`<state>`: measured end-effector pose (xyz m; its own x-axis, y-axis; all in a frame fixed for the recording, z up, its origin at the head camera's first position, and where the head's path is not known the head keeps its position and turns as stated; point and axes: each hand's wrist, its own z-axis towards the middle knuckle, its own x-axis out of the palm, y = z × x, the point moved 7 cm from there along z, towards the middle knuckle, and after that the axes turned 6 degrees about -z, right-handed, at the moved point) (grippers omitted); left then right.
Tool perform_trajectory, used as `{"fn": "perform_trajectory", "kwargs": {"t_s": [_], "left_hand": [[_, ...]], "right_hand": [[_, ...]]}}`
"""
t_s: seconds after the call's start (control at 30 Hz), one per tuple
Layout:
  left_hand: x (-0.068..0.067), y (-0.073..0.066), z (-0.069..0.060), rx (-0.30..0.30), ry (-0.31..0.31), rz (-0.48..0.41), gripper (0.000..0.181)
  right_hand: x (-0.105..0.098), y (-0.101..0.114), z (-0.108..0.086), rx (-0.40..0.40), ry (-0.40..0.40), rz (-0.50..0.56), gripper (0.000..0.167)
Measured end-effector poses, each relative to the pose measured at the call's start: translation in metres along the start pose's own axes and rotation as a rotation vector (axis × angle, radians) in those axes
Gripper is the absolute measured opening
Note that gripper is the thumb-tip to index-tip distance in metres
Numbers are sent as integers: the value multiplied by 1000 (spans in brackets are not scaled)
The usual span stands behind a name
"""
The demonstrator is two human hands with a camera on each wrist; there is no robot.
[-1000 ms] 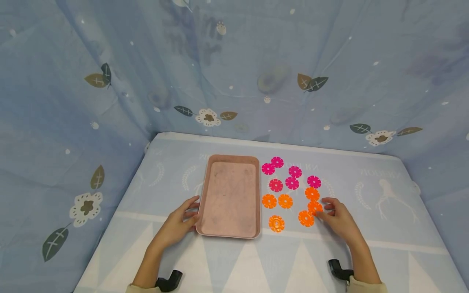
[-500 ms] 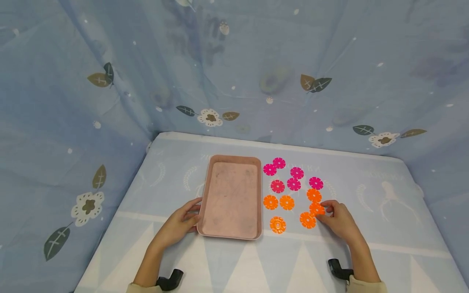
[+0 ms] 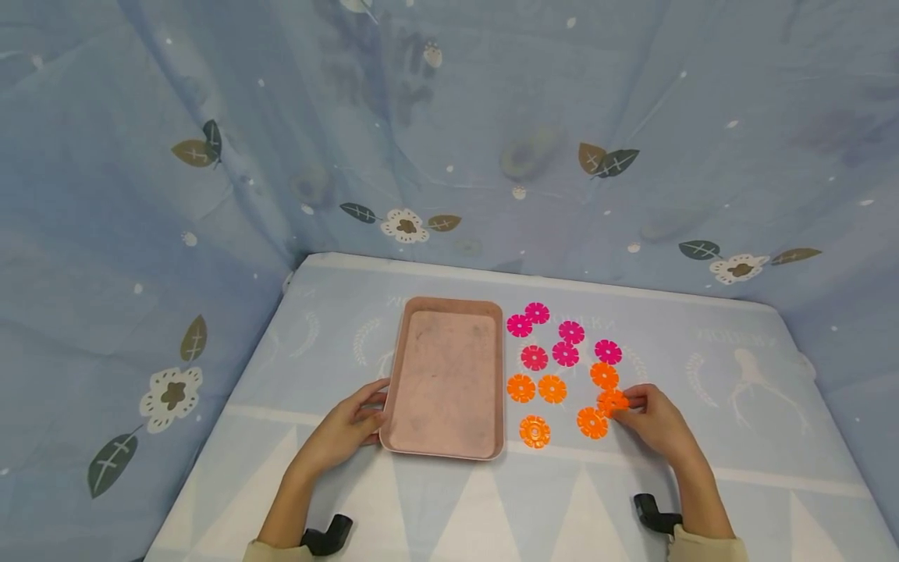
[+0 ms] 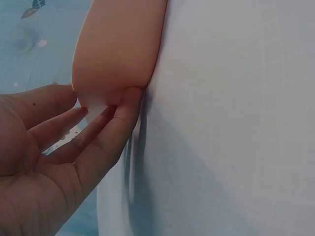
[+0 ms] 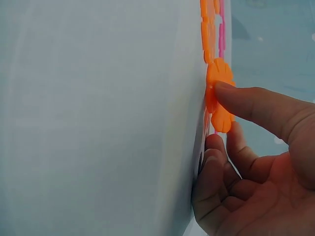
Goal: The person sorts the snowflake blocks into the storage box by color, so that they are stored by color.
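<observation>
A shallow pink tray (image 3: 409, 367) lies on the table. My left hand (image 3: 339, 428) is at its near left corner, thumb and fingertips touching the outer wall of the tray (image 4: 118, 44) in the left wrist view. Over on the right, my right hand (image 3: 656, 421) pinches an orange notched plastic disc (image 3: 612, 403) by its right edge. In the right wrist view the thumb presses on that orange disc (image 5: 221, 120), which stands tilted; the fingertips behind it are partly hidden. Its edge lies close to two other orange discs, one above (image 3: 604, 375) and one below (image 3: 592, 423).
Between tray and right hand lie more flat discs: orange ones such as the single disc (image 3: 534, 432) nearest me, and several pink ones (image 3: 565, 353) farther back. A patterned blue cloth (image 3: 520, 179) hangs behind the table. Black wrist mounts (image 3: 328, 535) show beside both forearms.
My right hand has taken hold of the orange disc it was touching and shifted it slightly rightward. The left hand and the tray keep their places; the whole view drifts slightly.
</observation>
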<state>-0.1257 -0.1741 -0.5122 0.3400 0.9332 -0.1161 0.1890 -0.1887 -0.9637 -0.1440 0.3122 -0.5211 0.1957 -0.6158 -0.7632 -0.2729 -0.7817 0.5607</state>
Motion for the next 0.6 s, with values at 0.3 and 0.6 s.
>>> {"fn": "perform_trajectory", "kwargs": {"t_s": [0.3,0.6], "left_hand": [[1,-1,0,-1,3,-11,57],[2,-2,0,5,11,-21,57]], "right_hand": [[-3,-5,-1,6,-8,63,32],[-4,-11,-1,30,-22,149,26]]}}
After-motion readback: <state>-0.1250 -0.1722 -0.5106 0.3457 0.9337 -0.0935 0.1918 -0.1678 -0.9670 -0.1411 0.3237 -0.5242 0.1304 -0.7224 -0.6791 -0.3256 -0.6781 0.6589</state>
